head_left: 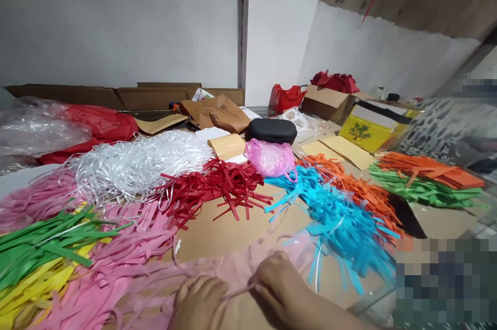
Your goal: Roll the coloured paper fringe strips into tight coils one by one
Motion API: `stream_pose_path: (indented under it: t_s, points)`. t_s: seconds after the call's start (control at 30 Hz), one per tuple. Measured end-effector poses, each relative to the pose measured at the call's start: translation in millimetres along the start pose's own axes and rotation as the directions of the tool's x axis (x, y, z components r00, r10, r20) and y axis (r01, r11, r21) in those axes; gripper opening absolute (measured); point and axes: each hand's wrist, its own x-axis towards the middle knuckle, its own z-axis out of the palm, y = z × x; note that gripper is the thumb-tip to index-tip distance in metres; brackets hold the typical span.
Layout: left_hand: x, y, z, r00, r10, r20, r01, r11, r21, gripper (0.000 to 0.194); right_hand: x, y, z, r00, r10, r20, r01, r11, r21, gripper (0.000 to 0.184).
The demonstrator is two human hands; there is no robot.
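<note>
Close together at the bottom middle are my two hands. Fingers of my left hand [200,301] are curled round a pink strip [238,293], which runs across to my right hand [277,283], closed in a pinch on the same strip. Motion smears the loose pink strips [221,263] just beyond my knuckles. To the left lies a pile of pink strips [128,247], with green strips [58,239] and yellow strips [42,288] beside it. Light-blue strips [337,221] lie right of my right hand. Red strips [221,182] are farther back on the cardboard [217,234].
White shiny string [143,162] is heaped at the back left. Behind the red strips are a pink plastic bag [269,158] and a black case [271,130]. Orange strips [430,168], a yellow box [373,127] and an open carton [330,100] stand rightward. The lower right corner is pixelated.
</note>
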Motion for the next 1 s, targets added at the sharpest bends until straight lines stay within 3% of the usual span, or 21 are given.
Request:
stream_pose_path:
  t_s: [0.03,0.07,0.13,0.2,0.33,0.73,0.93,1.0]
  points:
    - [5.2,-1.6,0.1,0.988,-0.109,0.113,0.115,0.992,-0.053,0.015,5.4,-0.6,-2.9,0.997,0.061,0.039,-0.06,0.998,-0.025,0.019]
    - [9.9,-4.5,-1.0,0.948,-0.211,0.236,0.234,0.97,-0.073,0.015,12.3,-0.9,-5.4,0.99,0.117,0.075,-0.113,0.992,-0.059,0.02]
    - [19.4,-10.8,-5.2,0.82,-0.381,0.427,0.425,0.905,-0.007,0.029,28.3,-0.8,-8.3,0.972,0.201,0.124,-0.186,0.974,-0.127,0.021]
    - [30.2,-14.6,-8.5,0.738,-0.468,0.486,0.495,0.865,0.082,0.038,42.8,0.7,-8.0,0.961,0.248,0.122,-0.227,0.961,-0.161,0.018]
    - [45.0,-14.4,-6.6,0.705,-0.515,0.487,0.507,0.847,0.161,0.035,54.4,4.8,-0.3,0.947,0.313,0.076,-0.293,0.934,-0.203,0.018]
    - [42.5,-16.2,-2.3,0.698,-0.53,0.48,0.511,0.84,0.184,0.033,54.7,11.6,4.3,0.931,0.362,0.054,-0.344,0.915,-0.209,0.019]
    - [34.1,-20.8,6.4,0.763,-0.49,0.421,0.47,0.868,0.159,0.031,56.0,12.1,6.8,0.938,0.345,0.04,-0.33,0.921,-0.206,0.015]
    - [30.2,-24.6,8.9,0.828,-0.439,0.349,0.414,0.898,0.146,0.025,53.9,10.9,2.0,0.944,0.33,0.018,-0.32,0.925,-0.204,0.015]
